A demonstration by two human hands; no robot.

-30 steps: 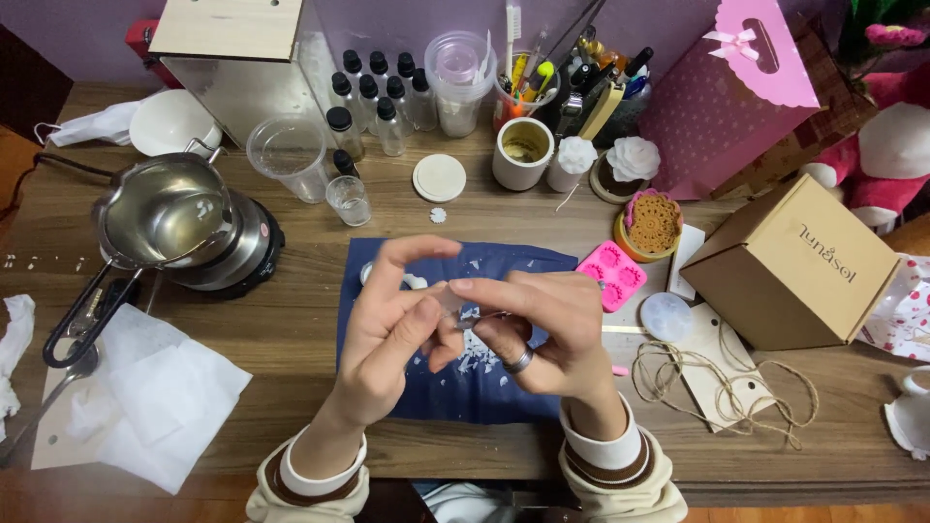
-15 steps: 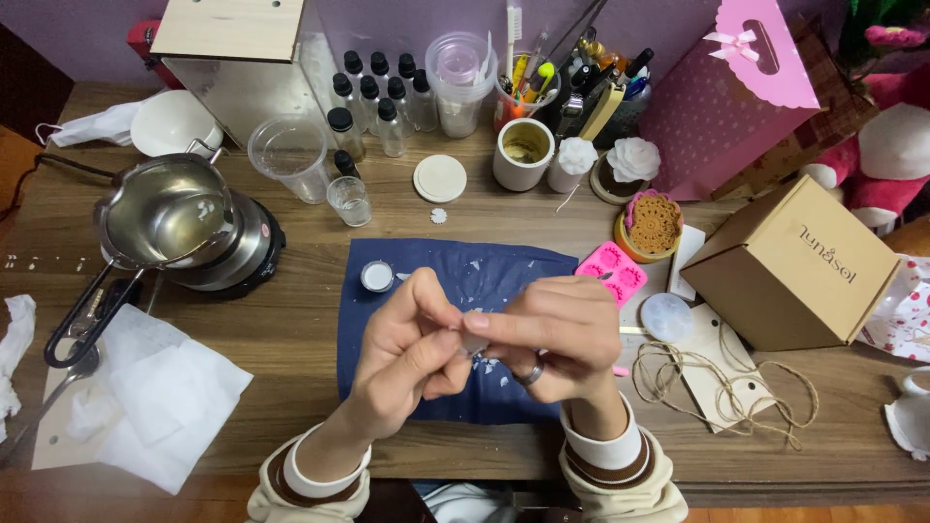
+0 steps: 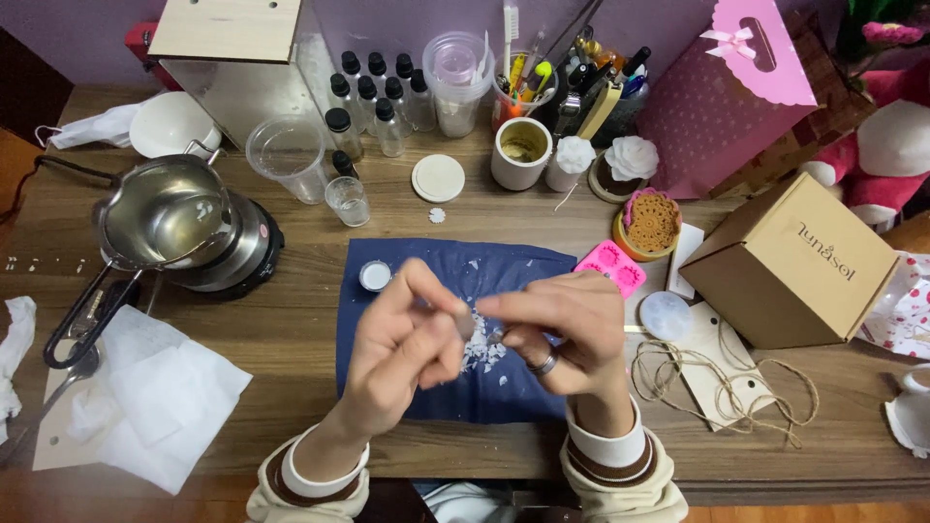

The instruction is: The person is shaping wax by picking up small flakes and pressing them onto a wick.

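Head view: both hands meet above the dark blue mat (image 3: 504,266), which serves as landmark; left hand (image 3: 402,349) has fingers curled, thumb and forefinger tips pinched toward a small pale piece (image 3: 469,324) held between the two hands; right hand (image 3: 567,334) likewise pinched, thumb and forefinger closed on the same piece from the other side, remaining fingers folded, one ring on a finger; the piece is blurred and mostly hidden by fingertips, so its long axis and pointing direction cannot be told; it sits over the mat's centre, lifted clear of it. White flakes (image 3: 481,356) lie scattered on the mat under the hands, too many and too small to count; one small round tin (image 3: 375,276) rests on the mat's far left corner. Right of the mat: one pink mould (image 3: 612,266) touching its edge, one translucent disc (image 3: 666,316), one coil of twine (image 3: 722,383), one cardboard box (image 3: 799,261). Left of the mat: one metal pot (image 3: 165,213) on a hotplate, white paper towels (image 3: 155,397). Beyond the mat: one small glass (image 3: 348,200), one clear plastic cup (image 3: 288,155), one white round lid (image 3: 438,178), nine small black-capped bottles (image 3: 378,92) as far as visible.
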